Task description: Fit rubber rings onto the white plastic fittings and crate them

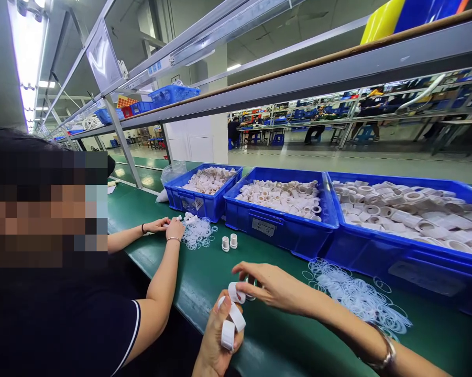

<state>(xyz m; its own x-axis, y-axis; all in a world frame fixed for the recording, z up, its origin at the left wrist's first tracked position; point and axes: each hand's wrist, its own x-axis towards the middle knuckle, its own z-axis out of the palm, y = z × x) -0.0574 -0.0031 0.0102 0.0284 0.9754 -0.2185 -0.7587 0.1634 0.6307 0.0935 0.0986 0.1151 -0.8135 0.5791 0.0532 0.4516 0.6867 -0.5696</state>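
Note:
My left hand (219, 335), low in the middle of the head view, is closed around several white plastic rings (228, 335). Just above it, my right hand (265, 285) reaches in from the right, its fingers apart and curved beside the topmost white ring (236, 293). Whether its fingertips grip that ring is unclear. Partly hidden behind the right fingers, another white part rests on the green table (196, 283). Two white fittings (229, 242) stand upright farther back. A pile of thin clear rings (357, 293) lies beyond my right forearm.
Three blue bins (275, 235) of white parts line the table's back. At left sits a person (63, 314), whose hands (168, 228) hold small parts near another pile of clear rings (198, 233). A shelf rail (298, 78) crosses overhead.

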